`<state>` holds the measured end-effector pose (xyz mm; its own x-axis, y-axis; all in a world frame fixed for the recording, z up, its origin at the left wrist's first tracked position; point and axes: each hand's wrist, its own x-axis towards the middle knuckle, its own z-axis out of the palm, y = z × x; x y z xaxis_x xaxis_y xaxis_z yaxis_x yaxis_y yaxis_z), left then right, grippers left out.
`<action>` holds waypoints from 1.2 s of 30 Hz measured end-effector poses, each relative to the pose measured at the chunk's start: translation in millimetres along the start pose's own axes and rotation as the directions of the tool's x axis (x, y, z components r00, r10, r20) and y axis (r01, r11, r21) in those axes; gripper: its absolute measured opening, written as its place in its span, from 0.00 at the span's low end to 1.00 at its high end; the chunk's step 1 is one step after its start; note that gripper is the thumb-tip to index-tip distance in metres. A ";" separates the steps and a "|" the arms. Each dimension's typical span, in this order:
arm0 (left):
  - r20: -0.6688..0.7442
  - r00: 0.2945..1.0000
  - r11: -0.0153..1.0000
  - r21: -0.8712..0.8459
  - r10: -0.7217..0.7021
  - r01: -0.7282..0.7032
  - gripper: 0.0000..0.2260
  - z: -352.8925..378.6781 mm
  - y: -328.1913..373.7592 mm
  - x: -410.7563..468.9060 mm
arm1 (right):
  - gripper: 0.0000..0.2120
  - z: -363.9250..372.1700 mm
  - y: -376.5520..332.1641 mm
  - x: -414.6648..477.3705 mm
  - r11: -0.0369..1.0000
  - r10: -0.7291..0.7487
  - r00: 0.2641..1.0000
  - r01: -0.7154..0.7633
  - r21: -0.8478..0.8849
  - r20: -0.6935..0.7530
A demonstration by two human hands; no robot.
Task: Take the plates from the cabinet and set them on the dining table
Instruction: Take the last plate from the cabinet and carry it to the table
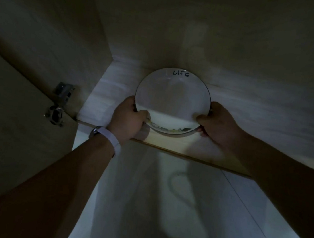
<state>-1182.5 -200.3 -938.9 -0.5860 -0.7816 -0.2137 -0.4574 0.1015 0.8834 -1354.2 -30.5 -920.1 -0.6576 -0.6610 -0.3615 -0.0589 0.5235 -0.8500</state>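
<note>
A white plate (173, 101) is gripped at opposite rims by the left hand (128, 118) and right hand (218, 122), fingers closed on it, at the cabinet shelf (100, 102) front edge. It should be kept level and drawn straight out, clear of the hinge (58, 104).

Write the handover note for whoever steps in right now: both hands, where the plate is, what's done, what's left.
Left hand: gripping the left rim of the plate, thumb on top.
Right hand: gripping the right rim, thumb on top.
Plate: white with a dark edge, "life" written on the far rim and a coloured pattern on the near rim. It sits at the front of the cabinet shelf, its near edge reaching the shelf's front edge. Whether more plates lie under it cannot be told.
Done: cabinet door is open, plate grasped.
Left: draw the plate out and set it on the dining table, which is not in view.
</note>
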 end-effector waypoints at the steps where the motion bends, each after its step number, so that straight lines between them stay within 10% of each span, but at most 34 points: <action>1: 0.001 1.000 0.999 -0.045 -0.026 0.026 0.16 0.0 -0.6 -4.4 | 0.13 -0.1 1.7 -4.2 1.000 -0.002 1.000 0.002 -0.015 -0.013; 21: -0.007 0.958 0.905 -0.331 -0.286 0.268 0.27 -51.3 44.9 -223.6 | 0.20 -9.3 -50.9 -208.5 0.984 0.113 0.992 -0.106 -0.145 0.047; 36: 0.101 0.969 0.935 -0.257 -0.227 0.246 0.24 -194.7 281.0 -430.7 | 0.20 -89.5 -251.1 -464.6 0.962 0.248 0.969 -0.245 -0.119 0.010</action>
<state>-928.4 45.0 -517.4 -0.5315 -0.7179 -0.4496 -0.3995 -0.2556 0.8804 -1101.2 193.3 -504.4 -0.6445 -0.5156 -0.5646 0.0151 0.7297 -0.6836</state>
